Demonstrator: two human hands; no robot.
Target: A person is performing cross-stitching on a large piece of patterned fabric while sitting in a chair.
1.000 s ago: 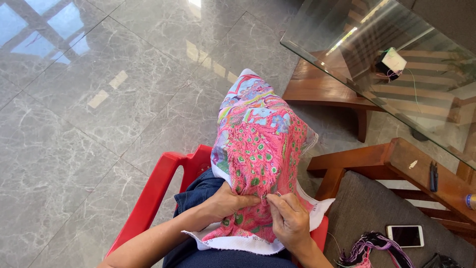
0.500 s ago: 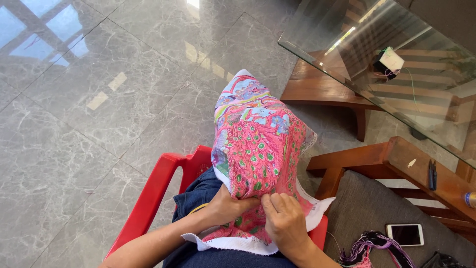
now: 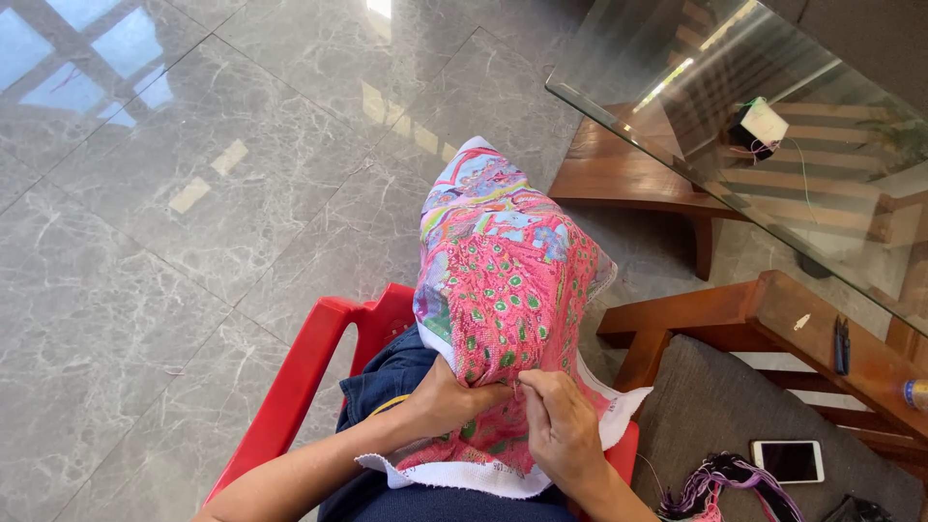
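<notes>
Looking down from the head view, the pink stitched cloth [image 3: 503,319] lies draped over the person's lap. The left hand [image 3: 447,398] is clenched on a fold of it. The right hand [image 3: 561,430] pinches something tiny, probably a needle, mid-stitch. Next, I think, comes a gentle pull.

We are looking down from a single head-worn camera, facing steeply downward and slightly forward over our lap. It is sitting close to our left hand [image 3: 440,401] and right hand [image 3: 561,435], while taking in the grey marble floor [image 3: 193,193] beyond. No second view is sharing the scene.
</notes>
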